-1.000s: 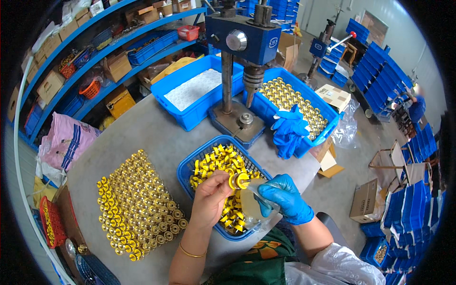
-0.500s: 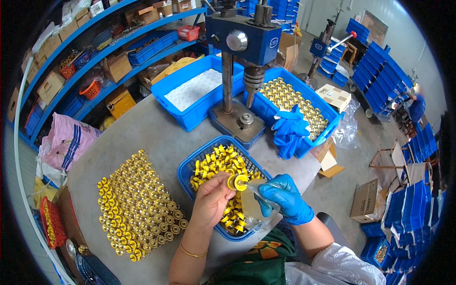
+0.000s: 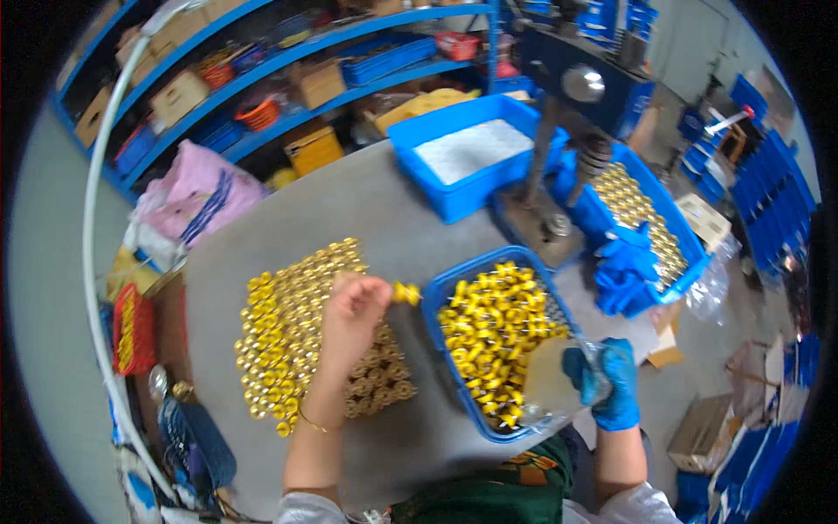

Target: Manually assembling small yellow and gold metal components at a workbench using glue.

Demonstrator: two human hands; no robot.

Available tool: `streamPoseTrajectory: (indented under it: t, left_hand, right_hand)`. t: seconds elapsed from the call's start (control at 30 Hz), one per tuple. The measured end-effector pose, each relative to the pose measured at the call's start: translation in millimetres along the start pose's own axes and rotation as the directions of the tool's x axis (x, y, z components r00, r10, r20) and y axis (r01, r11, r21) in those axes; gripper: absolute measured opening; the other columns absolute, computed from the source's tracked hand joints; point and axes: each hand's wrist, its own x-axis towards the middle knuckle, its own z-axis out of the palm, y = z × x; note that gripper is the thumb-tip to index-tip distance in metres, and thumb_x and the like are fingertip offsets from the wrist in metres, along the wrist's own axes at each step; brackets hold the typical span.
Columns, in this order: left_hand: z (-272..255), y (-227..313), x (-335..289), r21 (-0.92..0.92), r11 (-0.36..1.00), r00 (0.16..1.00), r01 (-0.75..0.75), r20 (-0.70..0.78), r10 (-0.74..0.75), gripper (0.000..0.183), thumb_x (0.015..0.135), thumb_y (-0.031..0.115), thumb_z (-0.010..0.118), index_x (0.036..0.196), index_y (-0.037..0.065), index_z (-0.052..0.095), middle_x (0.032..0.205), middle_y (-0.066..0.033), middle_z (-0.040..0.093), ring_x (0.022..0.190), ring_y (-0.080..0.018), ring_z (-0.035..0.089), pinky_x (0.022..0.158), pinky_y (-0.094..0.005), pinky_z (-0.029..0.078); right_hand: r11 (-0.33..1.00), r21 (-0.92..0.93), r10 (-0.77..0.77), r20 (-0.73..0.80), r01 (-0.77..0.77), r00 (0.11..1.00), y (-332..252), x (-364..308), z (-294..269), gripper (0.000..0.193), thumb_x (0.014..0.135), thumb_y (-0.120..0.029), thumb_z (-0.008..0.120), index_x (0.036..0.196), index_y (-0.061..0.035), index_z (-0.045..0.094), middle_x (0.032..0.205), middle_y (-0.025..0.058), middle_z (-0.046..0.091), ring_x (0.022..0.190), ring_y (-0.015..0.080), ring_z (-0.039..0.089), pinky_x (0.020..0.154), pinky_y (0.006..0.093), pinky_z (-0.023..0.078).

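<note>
Moved: left hand [image 3: 354, 301], basket [image 3: 431, 306] to brass parts [image 3: 301, 306]; half-curled, yellow part [image 3: 404, 293] at 3 o'clock, hold unclear. Right hand [image 3: 619, 384]: closed on plastic [image 3: 548, 380], basket's 4 o'clock.

"Where does this view sit?"

"Head-worn, the left of two wide fisheyes, looking down and forward over the table [image 3: 393, 205]."

"How near?"

"Close above the left hand [image 3: 353, 310] and right hand [image 3: 616, 384]; the shelves [image 3: 436, 15] stand farther off, bowing along the upper left rim."
</note>
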Motion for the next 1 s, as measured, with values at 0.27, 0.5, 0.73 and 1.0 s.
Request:
streamPoseTrajectory:
  t: [0.27, 0.5, 0.73, 1.0]
  left_hand:
    - [-146.2, -101.3, 34.9, 0.699, 0.622, 0.870, 0.351, -0.490, 0.060, 0.013, 0.070, 0.022, 0.062, 0.074, 0.009, 0.062, 0.079, -0.0072, 0.052, 0.077, -0.0213, 0.051, 0.063, -0.0325, 0.040]
    - [-151.6, -131.5, 47.3, 0.711, 0.583, 0.870, 0.394, -0.492, 0.012, 0.013, 0.071, 0.025, 0.061, 0.076, 0.013, 0.062, 0.081, -0.0050, 0.053, 0.081, -0.0212, 0.051, 0.070, -0.0370, 0.037]
    - [-149.9, -137.2, 49.1, 0.748, 0.514, 0.874, 0.420, -0.486, -0.006, 0.012, 0.070, 0.023, 0.061, 0.077, 0.014, 0.063, 0.083, -0.0052, 0.053, 0.084, -0.0224, 0.050, 0.072, -0.0379, 0.037]
    - [-144.7, -129.0, 52.5, 0.764, 0.491, 0.884, 0.419, -0.467, -0.027, 0.011, 0.067, 0.020, 0.062, 0.076, 0.014, 0.065, 0.083, -0.0062, 0.053, 0.084, -0.0220, 0.050, 0.072, -0.0376, 0.037]
  right_hand:
    - [0.996, 0.070, -0.054, 0.008, 0.054, 0.998, 7.1, 6.5, 9.5, 0.044, 0.073, -0.038, 0.052, 0.048, -0.0009, 0.052, 0.040, 0.0082, 0.049, 0.038, 0.0152, 0.046, 0.048, 0.0254, 0.040]
    - [0.998, 0.001, -0.067, 0.035, 0.067, 0.997, 7.3, 6.4, 5.0, 0.045, 0.073, -0.039, 0.051, 0.048, -0.0006, 0.052, 0.041, 0.0084, 0.049, 0.038, 0.0147, 0.045, 0.046, 0.0239, 0.038]
    - [0.999, 0.024, -0.047, 0.010, 0.047, 0.999, 4.9, 5.3, 10.8, 0.045, 0.071, -0.040, 0.053, 0.050, 0.0003, 0.053, 0.043, 0.0086, 0.051, 0.038, 0.0143, 0.046, 0.046, 0.0239, 0.038]
    - [1.000, -0.022, -0.008, 0.058, 0.009, 0.998, -0.7, 3.4, 10.6, 0.045, 0.071, -0.040, 0.054, 0.062, 0.0041, 0.055, 0.045, 0.0075, 0.051, 0.040, 0.0133, 0.048, 0.044, 0.0230, 0.038]
